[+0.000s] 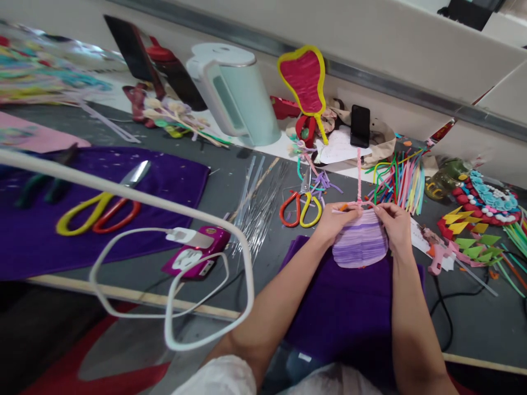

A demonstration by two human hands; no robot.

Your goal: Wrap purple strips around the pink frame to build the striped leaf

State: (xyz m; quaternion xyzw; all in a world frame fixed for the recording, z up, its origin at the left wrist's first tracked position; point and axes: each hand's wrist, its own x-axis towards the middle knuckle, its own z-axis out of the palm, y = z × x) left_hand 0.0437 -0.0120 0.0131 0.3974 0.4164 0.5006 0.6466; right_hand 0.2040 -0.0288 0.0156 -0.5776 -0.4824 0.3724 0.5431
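Both of my hands hold a lilac, yarn-wrapped leaf-shaped piece (360, 244) above a purple cloth (346, 307). My left hand (337, 222) grips its upper left edge. My right hand (394, 225) grips its upper right edge. A pink twisted pipe-cleaner stem (359, 175) rises from the top of the piece, between my fingers. Red-and-yellow scissors (300, 207) lie just left of my left hand.
On the grey table are a bundle of thin wires (257, 211), coloured pipe cleaners (401, 178), a glue gun (438, 255), felt shapes (473, 241), a mint kettle (233, 93), a red-and-yellow finished piece (303, 82), a phone (359, 125), larger scissors (101, 211) on purple cloth, and white cables (173, 285).
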